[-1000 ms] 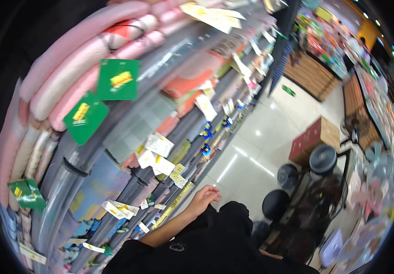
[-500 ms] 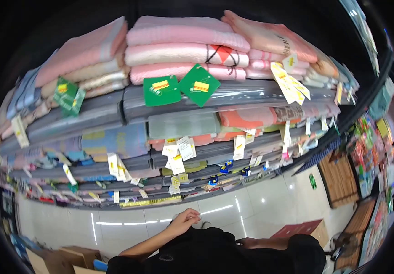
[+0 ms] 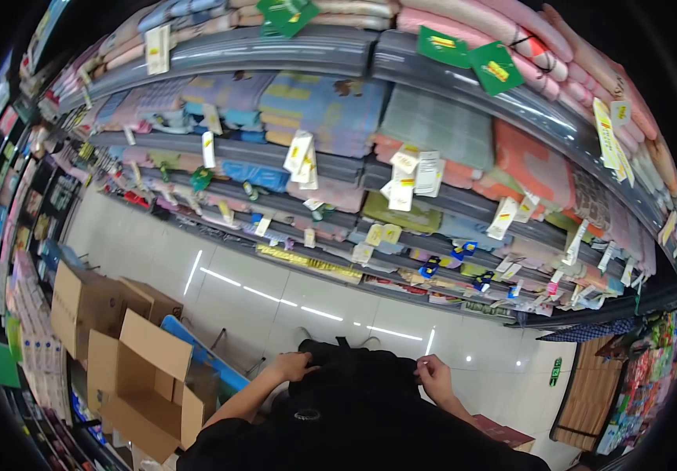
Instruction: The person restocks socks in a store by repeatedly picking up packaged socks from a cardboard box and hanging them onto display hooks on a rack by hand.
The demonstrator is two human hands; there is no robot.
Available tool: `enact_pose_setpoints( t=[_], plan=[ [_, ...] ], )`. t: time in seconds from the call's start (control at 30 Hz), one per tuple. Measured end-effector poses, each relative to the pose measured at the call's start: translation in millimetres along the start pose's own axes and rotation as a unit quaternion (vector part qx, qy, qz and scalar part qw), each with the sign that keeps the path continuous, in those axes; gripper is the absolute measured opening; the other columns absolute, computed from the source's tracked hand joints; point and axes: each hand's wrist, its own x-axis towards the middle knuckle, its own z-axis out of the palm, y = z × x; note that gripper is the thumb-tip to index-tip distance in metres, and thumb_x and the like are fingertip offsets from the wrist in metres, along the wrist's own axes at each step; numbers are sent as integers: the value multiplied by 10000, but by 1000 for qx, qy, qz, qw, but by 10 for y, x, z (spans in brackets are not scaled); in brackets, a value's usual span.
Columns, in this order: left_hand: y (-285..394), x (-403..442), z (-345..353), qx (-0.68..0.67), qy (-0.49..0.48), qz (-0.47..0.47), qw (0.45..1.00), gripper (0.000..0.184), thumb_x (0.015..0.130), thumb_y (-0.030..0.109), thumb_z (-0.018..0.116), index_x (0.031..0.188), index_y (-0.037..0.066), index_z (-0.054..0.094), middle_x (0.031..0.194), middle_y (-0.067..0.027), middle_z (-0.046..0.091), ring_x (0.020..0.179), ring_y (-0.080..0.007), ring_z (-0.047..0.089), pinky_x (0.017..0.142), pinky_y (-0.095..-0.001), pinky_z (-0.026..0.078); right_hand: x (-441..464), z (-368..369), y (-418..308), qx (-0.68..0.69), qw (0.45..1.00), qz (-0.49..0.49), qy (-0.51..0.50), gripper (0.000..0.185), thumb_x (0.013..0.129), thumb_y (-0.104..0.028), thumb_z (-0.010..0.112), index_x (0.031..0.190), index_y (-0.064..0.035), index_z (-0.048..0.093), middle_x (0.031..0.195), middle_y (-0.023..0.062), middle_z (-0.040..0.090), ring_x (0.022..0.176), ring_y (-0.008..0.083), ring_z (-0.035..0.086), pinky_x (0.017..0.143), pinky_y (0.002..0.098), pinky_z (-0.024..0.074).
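Observation:
My left hand (image 3: 293, 366) is at the left edge of the black clothing (image 3: 354, 400) on my body, its fingers curled against the cloth. On the other side, my right hand (image 3: 435, 378) is bent with the fingertips closed at the cloth's edge. Both appear to pinch the fabric, though my fingers partly cover the contact. In front of me, folded towels (image 3: 440, 129) lie stacked on grey shelves (image 3: 299, 51), with white paper tags (image 3: 401, 184) and green tags (image 3: 444, 45) hanging from them.
An open cardboard box (image 3: 150, 385) stands at my lower left, beside a closed-looking carton (image 3: 79, 302) and a blue panel (image 3: 205, 349). A dark red box (image 3: 503, 432) is at the lower right. Pale tiled floor (image 3: 323, 310) runs below the shelves; a wooden slatted stand (image 3: 590, 392) is farther right.
My view has turned left and down, bringing the open cardboard box into sight. My left hand has lowered to the clothing, and my right hand has come up to its edge.

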Motion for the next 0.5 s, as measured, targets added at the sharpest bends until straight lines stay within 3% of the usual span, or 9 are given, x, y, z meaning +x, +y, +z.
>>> enact_pose_setpoints(
  t=[0.07,0.1,0.17,0.23,0.3,0.37,0.5],
  plan=[
    [-294,-15,218,-77,-65,29,994,280,797,118,594,1074,78,606,962,-192,674,1005,-393,632,835,-463,504,148,132,139,-11,999,-24,-25,181,952,-161,576,947,10,637,743,82,679,610,138,644,562,270,521],
    [-370,-63,228,-80,-59,16,995,280,797,118,594,1074,78,606,962,-192,674,1005,-393,632,835,-463,504,211,222,131,-20,998,-46,-41,202,943,-189,589,929,3,650,733,82,691,597,152,659,564,283,526],
    [-475,-131,222,-37,-42,115,992,361,789,180,618,1131,71,588,1030,-194,652,1028,-406,608,869,-469,486,286,415,62,-60,995,-48,-65,234,934,-229,620,934,3,657,738,85,694,638,157,669,597,281,530],
    [-410,-286,94,-30,2,139,990,274,787,135,608,1058,93,594,986,-181,675,1008,-378,639,817,-487,499,325,573,-22,-78,974,-133,-163,266,916,-267,658,932,-2,666,776,89,702,723,156,680,661,284,536],
    [-341,-393,0,63,82,32,994,223,820,206,602,1005,82,587,997,-143,679,989,-336,658,825,-504,488,380,675,2,-109,964,-118,-211,295,903,-301,679,903,-6,668,801,87,698,743,161,664,659,314,519],
    [-464,-325,29,96,131,6,987,211,832,230,594,981,81,586,990,-124,678,970,-314,665,829,-502,483,460,751,-39,-143,932,-42,-329,271,902,-291,678,888,-20,671,814,87,682,722,167,637,628,359,490],
    [-699,-250,-74,162,218,-59,961,202,835,235,593,964,80,590,959,-98,671,917,-285,671,823,-484,474,587,965,-122,-181,931,-111,-297,228,891,-249,676,859,-24,658,806,99,649,701,222,618,617,391,464]
  ],
)
